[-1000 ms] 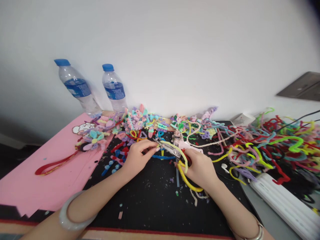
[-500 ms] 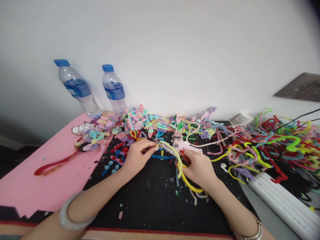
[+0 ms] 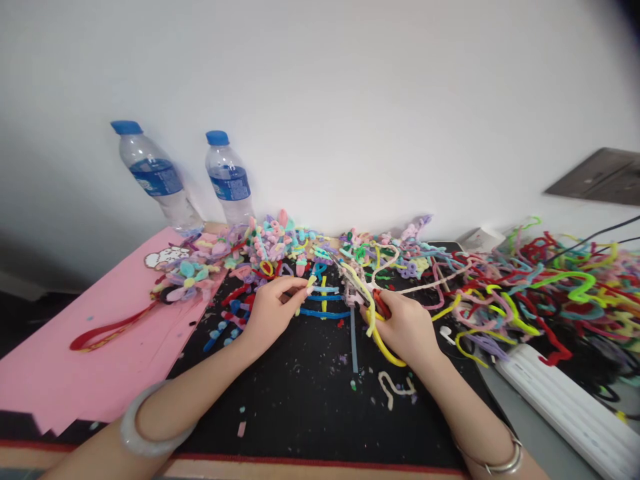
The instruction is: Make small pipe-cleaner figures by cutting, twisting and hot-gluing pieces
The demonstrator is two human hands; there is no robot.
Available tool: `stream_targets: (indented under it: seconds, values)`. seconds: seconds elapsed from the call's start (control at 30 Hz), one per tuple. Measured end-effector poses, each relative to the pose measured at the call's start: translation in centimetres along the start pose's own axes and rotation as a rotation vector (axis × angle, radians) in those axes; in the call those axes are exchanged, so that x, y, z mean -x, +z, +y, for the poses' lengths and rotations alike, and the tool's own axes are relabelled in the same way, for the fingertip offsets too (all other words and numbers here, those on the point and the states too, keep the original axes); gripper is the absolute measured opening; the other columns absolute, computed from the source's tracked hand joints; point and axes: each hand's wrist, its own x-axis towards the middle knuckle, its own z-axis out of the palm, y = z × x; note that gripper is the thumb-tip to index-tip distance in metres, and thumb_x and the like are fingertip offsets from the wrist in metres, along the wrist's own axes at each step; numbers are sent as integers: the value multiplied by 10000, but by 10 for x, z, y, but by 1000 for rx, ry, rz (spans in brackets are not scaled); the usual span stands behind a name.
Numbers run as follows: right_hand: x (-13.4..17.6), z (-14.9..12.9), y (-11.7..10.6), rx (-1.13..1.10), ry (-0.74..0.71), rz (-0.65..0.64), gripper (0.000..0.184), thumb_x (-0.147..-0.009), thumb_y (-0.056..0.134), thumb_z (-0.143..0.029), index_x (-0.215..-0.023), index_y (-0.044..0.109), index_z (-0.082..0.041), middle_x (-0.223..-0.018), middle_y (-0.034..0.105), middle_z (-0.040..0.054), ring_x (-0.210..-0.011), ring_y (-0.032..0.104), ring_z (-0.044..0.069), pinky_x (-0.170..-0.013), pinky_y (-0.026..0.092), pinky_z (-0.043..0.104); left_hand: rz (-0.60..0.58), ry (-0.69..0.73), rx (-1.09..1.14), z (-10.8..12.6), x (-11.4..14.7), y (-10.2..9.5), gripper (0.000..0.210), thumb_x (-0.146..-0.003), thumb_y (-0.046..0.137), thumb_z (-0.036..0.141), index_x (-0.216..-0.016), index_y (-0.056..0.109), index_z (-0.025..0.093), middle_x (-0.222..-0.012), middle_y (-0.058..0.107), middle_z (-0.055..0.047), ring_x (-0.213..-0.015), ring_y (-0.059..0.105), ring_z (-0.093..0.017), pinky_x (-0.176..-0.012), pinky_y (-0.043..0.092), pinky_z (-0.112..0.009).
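Note:
My left hand [image 3: 277, 307] is closed in a pinch on a small yellow pipe cleaner piece [image 3: 311, 281] at its fingertips. My right hand [image 3: 407, 327] grips red-handled scissors [image 3: 382, 304], their blades pointing up and left. A longer yellow pipe cleaner [image 3: 386, 352] is in the same hand, one end lying along the blades and the rest looping below the fingers. Between the hands, blue pipe cleaners [image 3: 325, 315] lie in rows on the black mat [image 3: 300, 407], crossed by an upright yellow one.
Finished pipe cleaner shapes [image 3: 273, 237] pile along the wall. Loose coloured pipe cleaners [image 3: 590, 287] heap at the right, beside a white power strip [image 3: 570, 407]. Pink sheets [image 3: 100, 333] lie left. Two water bottles [image 3: 227, 177] stand behind. A cream piece [image 3: 387, 390] lies on the mat.
My right hand has drawn the scissors and long yellow pipe cleaner right, away from my left hand. A gap now separates the hands, showing more of the blue rows.

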Motion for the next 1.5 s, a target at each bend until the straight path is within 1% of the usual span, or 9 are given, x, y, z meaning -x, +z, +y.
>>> stream_targets:
  seconds: [0.2,0.3,0.4,0.53,0.73,0.9,1.07,1.33,1.5]
  values:
    - [-13,1,-15,154,79,-28,240,-781,511,-391,-634,489,-203,-630,599,14,-574,548,170,-474,189,245,-7,-15,25,0,0,0,171,-794,582,300,-825,667,156,-811,665,-38,-657,593,-142,-554,464,-213]
    - [-31,3,-26,242,68,20,179,-761,532,-374,-716,541,-201,-668,616,30,-599,562,189,-477,209,254,-4,-14,33,1,1,-1,172,-799,575,301,-828,666,158,-817,666,-38,-656,590,-141,-551,460,-212]
    - [-55,6,-35,357,-22,171,241,-786,523,-371,-901,572,-165,-797,633,81,-658,567,220,-514,258,280,-11,-10,47,0,1,-1,178,-802,575,310,-827,665,158,-794,665,-34,-644,587,-141,-557,462,-217]
    - [-89,8,-46,509,-201,280,165,-819,488,-186,-925,570,-89,-881,590,159,-795,538,274,-655,328,339,-19,-19,83,-1,0,-1,189,-800,584,320,-860,670,163,-840,679,-41,-721,613,-162,-622,483,-233]
    - [-116,9,-50,615,-396,385,235,-878,357,-79,-971,570,-117,-896,555,143,-819,470,261,-730,312,373,-36,35,63,-1,1,0,188,-810,575,286,-893,679,153,-911,660,-69,-772,609,-167,-632,482,-236]
    - [-117,10,-47,686,-401,389,234,-876,362,-85,-948,579,-135,-863,551,114,-817,441,251,-744,306,367,-94,96,33,0,4,2,183,-816,565,275,-878,685,153,-759,587,-39,-585,541,-115,-475,415,-203]
    - [-113,10,-51,608,-288,431,253,-886,347,-107,-970,585,-131,-893,542,130,-813,421,254,-718,305,373,-104,138,18,1,4,2,148,-817,565,258,-851,676,167,-707,558,-20,-574,525,-108,-474,408,-196]
    - [-93,3,-50,548,-346,443,231,-874,398,-117,-988,592,-170,-887,542,112,-801,409,247,-726,305,364,-41,136,66,2,3,0,135,-833,538,258,-861,636,168,-836,564,-42,-643,549,-114,-522,450,-199]
    - [-74,-5,-38,513,-433,361,245,-876,398,-110,-1019,586,-178,-929,555,112,-823,415,247,-749,310,356,30,110,110,6,1,-3,155,-844,517,281,-875,634,184,-1128,532,-90,-858,593,-165,-661,510,-245]
